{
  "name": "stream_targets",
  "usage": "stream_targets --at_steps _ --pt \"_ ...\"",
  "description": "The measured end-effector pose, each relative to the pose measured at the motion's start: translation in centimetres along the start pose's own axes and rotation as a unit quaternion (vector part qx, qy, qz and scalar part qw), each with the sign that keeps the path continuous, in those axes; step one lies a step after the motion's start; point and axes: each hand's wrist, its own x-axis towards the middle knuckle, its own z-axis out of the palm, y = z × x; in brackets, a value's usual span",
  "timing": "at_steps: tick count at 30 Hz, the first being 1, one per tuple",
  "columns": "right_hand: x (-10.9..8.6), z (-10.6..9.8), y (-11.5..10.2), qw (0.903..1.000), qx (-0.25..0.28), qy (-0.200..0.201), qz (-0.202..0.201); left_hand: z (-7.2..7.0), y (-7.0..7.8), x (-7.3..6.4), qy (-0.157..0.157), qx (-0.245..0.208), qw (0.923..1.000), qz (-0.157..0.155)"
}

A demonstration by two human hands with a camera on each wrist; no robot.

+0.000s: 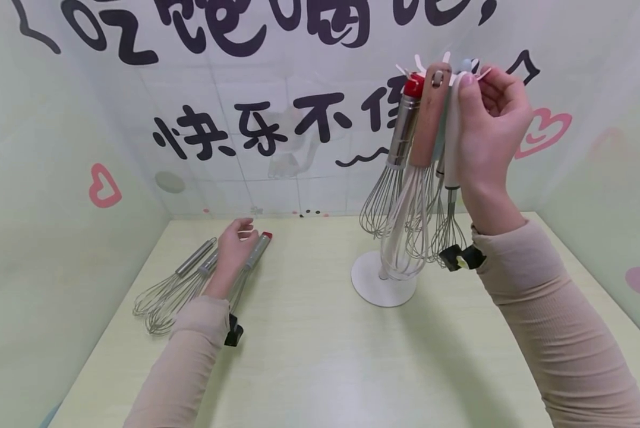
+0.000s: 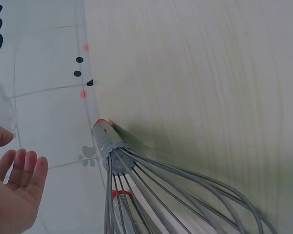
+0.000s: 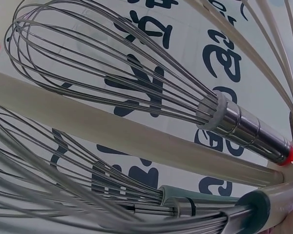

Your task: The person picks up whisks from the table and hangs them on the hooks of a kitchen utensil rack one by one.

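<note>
My right hand (image 1: 493, 125) is raised at the top of a white hook stand (image 1: 365, 285), thumb and fingers pinching the upper end of a white-handled whisk (image 1: 452, 142). Beside it hang a whisk with a pinkish-brown handle (image 1: 431, 125), a red-tipped steel whisk (image 1: 402, 134) and a whisk with a teal handle (image 3: 200, 194), partly hidden. My left hand (image 1: 235, 245) hovers over whisks on the table, fingers loosely bent and holding nothing. Nearest to it is a red-tipped whisk (image 1: 257, 252); a grey-collared whisk (image 1: 199, 278) and a plain steel whisk (image 1: 191, 258) lie to its left.
The stand's pole (image 3: 112, 136) runs between the hanging whisks in the right wrist view. A pale wood-grain table (image 1: 309, 345) spreads beneath. Behind it rises a printed wall sheet (image 1: 223, 184) with large dark characters, and pale panels flank both sides.
</note>
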Motion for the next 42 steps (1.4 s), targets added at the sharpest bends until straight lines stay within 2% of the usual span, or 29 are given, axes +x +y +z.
stream_targets --at_steps 14,23,42 --pt "0.5 -0.6 0.2 0.9997 -0.022 -0.013 -0.002 -0.2 -1.8 0.1 -0.008 0.025 0.9995 -0.019" --pt "0.8 -1.0 0.2 0.9995 -0.029 -0.014 0.001 -0.2 -2.7 0.3 -0.033 0.078 0.9961 -0.022" --pt "1.4 -1.4 0.4 0.9993 -0.033 -0.013 0.010 -0.2 -3.8 0.1 -0.047 0.107 0.9925 -0.035"
